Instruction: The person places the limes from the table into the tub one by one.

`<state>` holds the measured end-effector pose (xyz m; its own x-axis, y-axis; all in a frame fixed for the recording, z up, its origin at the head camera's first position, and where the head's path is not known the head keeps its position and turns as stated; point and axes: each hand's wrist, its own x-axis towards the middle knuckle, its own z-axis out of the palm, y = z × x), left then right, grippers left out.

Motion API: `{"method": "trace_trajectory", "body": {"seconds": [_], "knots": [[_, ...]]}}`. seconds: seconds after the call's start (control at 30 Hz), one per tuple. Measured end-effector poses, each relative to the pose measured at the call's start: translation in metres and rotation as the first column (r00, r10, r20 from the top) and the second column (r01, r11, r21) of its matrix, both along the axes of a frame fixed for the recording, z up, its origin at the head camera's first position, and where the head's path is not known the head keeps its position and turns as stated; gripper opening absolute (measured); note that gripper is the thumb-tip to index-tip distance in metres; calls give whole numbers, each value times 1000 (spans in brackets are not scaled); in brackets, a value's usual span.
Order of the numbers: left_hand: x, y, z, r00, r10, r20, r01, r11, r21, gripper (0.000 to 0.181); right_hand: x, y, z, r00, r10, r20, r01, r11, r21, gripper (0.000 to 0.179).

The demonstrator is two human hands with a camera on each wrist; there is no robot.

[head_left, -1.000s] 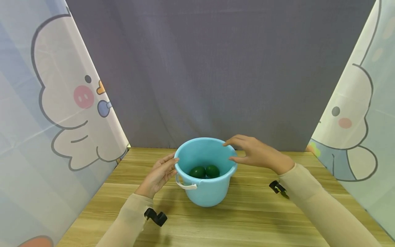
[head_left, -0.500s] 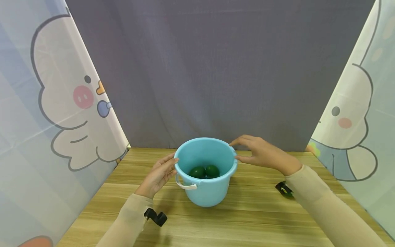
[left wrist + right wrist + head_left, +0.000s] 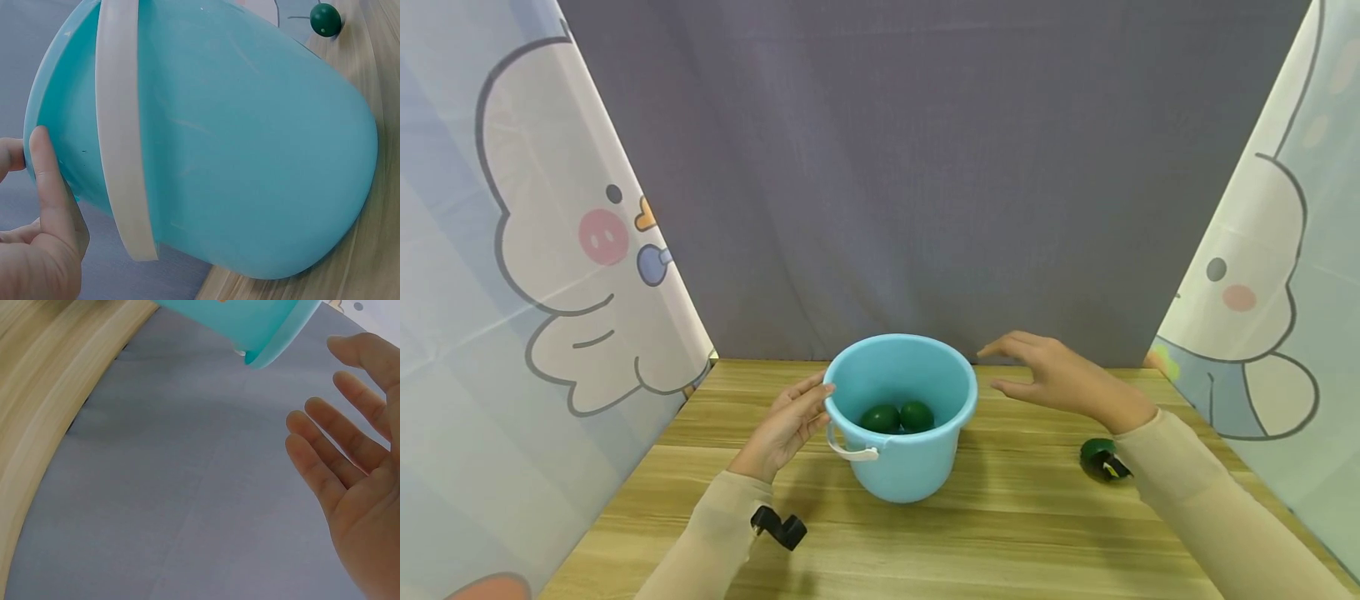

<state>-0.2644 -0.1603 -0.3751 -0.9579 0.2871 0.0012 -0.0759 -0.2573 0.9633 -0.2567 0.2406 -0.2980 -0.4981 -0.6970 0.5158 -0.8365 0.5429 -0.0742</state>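
Observation:
A light blue bucket [image 3: 904, 467] with a white handle [image 3: 853, 454] stands upright on the table. Inside it lie two dark green, smooth, rounded fruits [image 3: 880, 418], their exact kind unclear. My left hand [image 3: 786, 427] pinches the bucket's left rim, one finger lying against the outer wall in the left wrist view. To the right of the bucket, apart from its rim, my right hand [image 3: 1048, 373] hovers with fingers spread and holds nothing. A similar green fruit [image 3: 1093, 457] rests on the table below my right wrist, partly hidden by the black wrist camera.
The wooden table [image 3: 1000, 533] ends at a grey curtain [image 3: 925, 183] behind the bucket. Printed cartoon curtains [image 3: 587, 333] hang at both sides. Black cameras [image 3: 778, 527] are strapped at the wrists.
My right hand has drawn back rightward from over the bucket's rim, uncovering more of the fruit on the table. The left hand, bucket and two fruits inside have stayed put.

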Motion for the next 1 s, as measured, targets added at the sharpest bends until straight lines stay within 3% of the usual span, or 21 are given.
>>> {"method": "trace_trajectory", "body": {"seconds": [0.23,0.6,1.0], "knots": [[2,0,0,1000,11,3,-11,1000,6,58,2,9,-5,999,-36,9,36,999,2,38],[2,0,1,1000,10,3,-10,1000,-7,60,10,18,-14,987,-131,95,129,991,22,36],[1,0,1,1000,13,3,-13,1000,-7,59,15,30,-34,983,-152,106,151,988,10,36]]}}
